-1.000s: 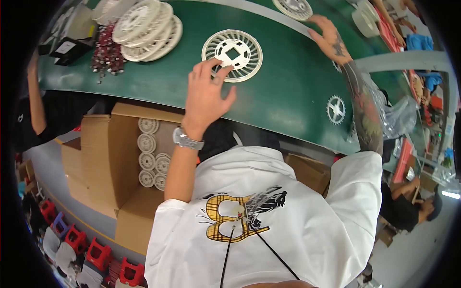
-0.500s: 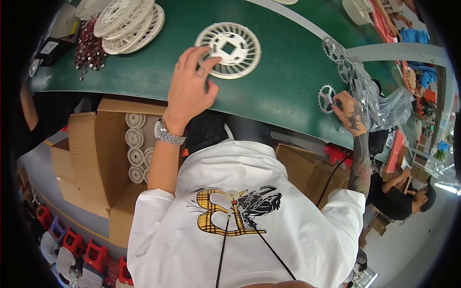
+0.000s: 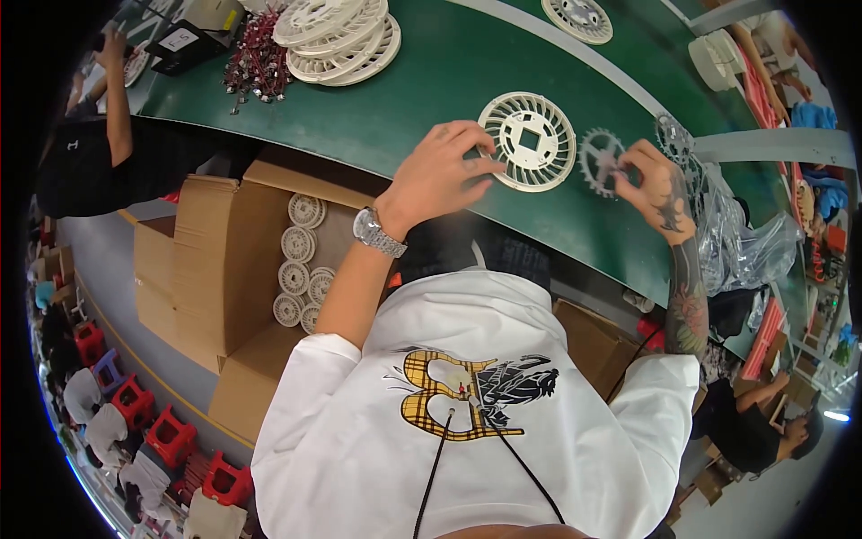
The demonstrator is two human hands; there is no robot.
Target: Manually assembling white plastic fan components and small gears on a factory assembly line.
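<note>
Wearing a white drawstring top that fills the lower middle of the frame, you have an open cardboard box just left of you, flaps spread, with small white spoked discs lying inside it in columns. A second cardboard box, right of centre, shows brown panels, but its contents cannot be made out. Beyond these, on the green table, your left hand is at the left rim of a large white spoked disc, which lies flat just right of the frame's centre; whether thumb and fingers are closed on that rim cannot be told. Your right hand, in the right of the frame, has thumb and fingertips clamped on the edge of a grey toothed ring, just beside the disc. Near the right edge lies a crumpled clear plastic bag, whose contents are unclear. Farther off, at the upper left, more large white discs are stacked next to a heap of small dark-red parts, with a black box beside it. A round white tub stands at the upper right.
</note>
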